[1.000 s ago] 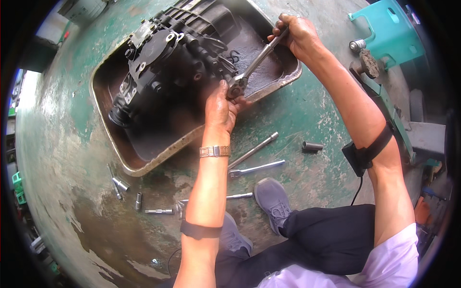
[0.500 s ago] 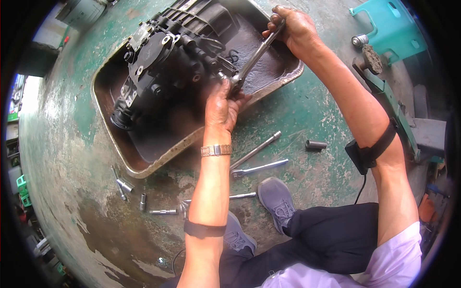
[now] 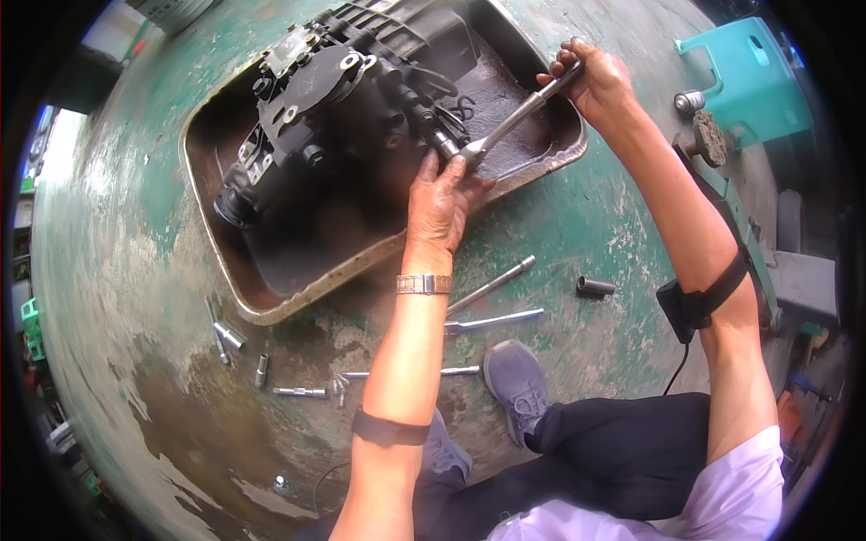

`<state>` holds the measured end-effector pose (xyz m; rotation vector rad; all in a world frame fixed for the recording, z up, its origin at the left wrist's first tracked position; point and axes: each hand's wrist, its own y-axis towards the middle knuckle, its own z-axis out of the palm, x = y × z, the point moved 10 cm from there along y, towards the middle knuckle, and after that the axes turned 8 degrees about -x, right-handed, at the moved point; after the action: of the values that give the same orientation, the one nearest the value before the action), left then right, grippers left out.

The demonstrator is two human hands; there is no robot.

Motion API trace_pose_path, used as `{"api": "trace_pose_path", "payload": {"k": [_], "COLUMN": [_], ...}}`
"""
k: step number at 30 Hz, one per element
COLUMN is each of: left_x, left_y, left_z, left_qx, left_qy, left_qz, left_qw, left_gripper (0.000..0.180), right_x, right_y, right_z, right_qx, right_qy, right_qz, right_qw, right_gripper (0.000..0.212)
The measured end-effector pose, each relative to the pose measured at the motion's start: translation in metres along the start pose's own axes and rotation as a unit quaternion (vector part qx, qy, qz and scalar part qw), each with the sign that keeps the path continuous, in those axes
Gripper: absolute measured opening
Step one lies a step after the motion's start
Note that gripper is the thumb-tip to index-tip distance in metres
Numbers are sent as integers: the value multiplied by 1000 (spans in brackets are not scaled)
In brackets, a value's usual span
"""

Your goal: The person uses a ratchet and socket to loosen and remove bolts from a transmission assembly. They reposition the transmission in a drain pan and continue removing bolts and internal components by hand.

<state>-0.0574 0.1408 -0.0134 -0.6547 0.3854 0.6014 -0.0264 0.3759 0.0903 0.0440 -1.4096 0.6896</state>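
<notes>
We locate the ratchet (image 3: 514, 119) above the near right part of the tray, slanting from its head, beside the gearbox, up to the far right. A bright socket (image 3: 443, 142) lies between the ratchet's head and the gearbox (image 3: 311, 97); its exact seating we cannot tell. The left hand (image 3: 439, 206) is at the head end — thumb and fingers closed about it, some fingertips hidden. The right hand (image 3: 591, 86) grips the far end of the handle, fingers wrapped around it.

We note the gearbox, black and bulky, resting in the tray (image 3: 361, 262), which has a worn metal rim and dark residue inside. The tray stands on the green, patchy floor (image 3: 541, 221).

On the near side of the tray we find two bars (image 3: 494, 282) and, farther left, a rod (image 3: 460, 371) passing beneath the left forearm. A dark sleeve (image 3: 595, 286) lies to their right; small bright sockets (image 3: 262, 371) lie to the left.

Outermost right, we observe a teal stool (image 3: 753, 81), a small can (image 3: 689, 101) beside it and a green metal arm (image 3: 732, 212) — the latter carrying a dirty round pad (image 3: 710, 140).
</notes>
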Motion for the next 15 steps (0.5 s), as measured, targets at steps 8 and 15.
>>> {"api": "trace_pose_path", "payload": {"k": [8,15], "left_x": [1,0], "left_y": [1,0], "left_z": [-4,-2], "left_qx": [-23,-26], "left_qy": [21,15], "left_qz": [13,4], "left_qw": [999,1000], "left_gripper": [29,33], "right_x": [-8,-14], "right_y": [5,8], "right_z": [-15,-17], "right_qx": [-63,-77], "right_qy": [20,20], "right_qz": [25,48], "right_qw": [997,996], "right_gripper": [13,12]}}
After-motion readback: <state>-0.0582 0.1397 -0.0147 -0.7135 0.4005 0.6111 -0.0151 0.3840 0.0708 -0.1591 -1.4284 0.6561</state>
